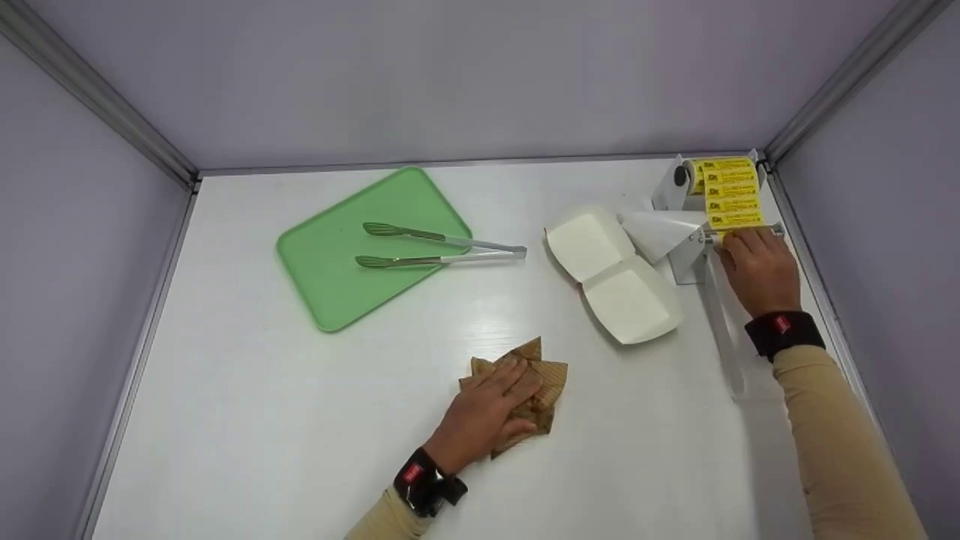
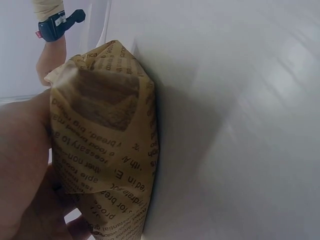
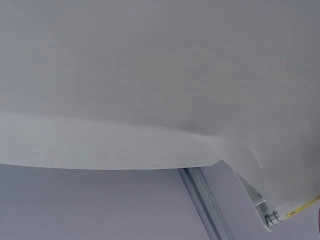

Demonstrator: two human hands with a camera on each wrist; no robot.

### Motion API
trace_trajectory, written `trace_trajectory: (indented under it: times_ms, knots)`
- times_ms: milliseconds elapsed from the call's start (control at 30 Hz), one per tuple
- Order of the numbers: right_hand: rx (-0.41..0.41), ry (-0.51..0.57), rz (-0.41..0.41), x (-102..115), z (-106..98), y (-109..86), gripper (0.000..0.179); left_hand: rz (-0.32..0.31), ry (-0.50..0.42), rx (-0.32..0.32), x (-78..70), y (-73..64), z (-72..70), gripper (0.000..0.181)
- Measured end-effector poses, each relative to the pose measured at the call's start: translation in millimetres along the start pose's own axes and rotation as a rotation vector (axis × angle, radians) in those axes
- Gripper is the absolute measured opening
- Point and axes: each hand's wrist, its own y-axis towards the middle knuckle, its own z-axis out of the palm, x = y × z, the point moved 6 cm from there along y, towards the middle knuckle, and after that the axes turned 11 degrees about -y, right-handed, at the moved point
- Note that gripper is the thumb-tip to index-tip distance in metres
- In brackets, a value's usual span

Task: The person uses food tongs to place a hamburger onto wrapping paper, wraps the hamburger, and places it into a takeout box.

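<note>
A brown printed-paper parcel (image 1: 553,379) is placed on the white tabletop (image 1: 300,420), near the front middle, with its corners folded into loose points. It is covered by the left hand (image 1: 480,420), whose fingers are laid nearly straight over the paper; no clenched grip is shown there. The contents are hidden. A light, fairly soft bundle may be expected, with thin paper that could be creased or torn; it is best taken by its broad sides, with little pressure, so that the folds are kept together.

At the far right, the front bar of a white label dispenser (image 1: 666,191) is reached by the right hand (image 1: 765,270). The fingertips are bent at the edge of the yellow label strip (image 1: 733,196), but whether a label is pinched in that grip cannot be told. The strip is judged light, flexible and probably sticky underneath; a label is best taken by one edge. An unfolded clamshell box (image 1: 631,300) is set just beside the dispenser.
</note>
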Motion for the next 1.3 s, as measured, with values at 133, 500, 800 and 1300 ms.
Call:
trace_trajectory:
  times_ms: [133,500,800,1300]
  knots:
    - [0.017,0.072,0.027,-1.3,-3.0,0.4,0.020,-0.008,0.000,0.000,2.3,-0.7,0.0,0.066]
    - [0.071,0.225,0.191,-12.1,-1.7,-1.1,0.023,-0.023,-0.023,0.014,3.9,-0.7,0.3,0.069]
    - [0.030,0.278,0.273,-11.5,-2.0,-4.4,0.019,-0.008,-0.029,-0.014,2.9,-0.3,0.1,0.068]
    - [-0.075,0.062,0.207,1.0,-8.9,-31.6,0.019,-0.001,-0.025,-0.021,1.4,-0.3,-0.7,0.067]
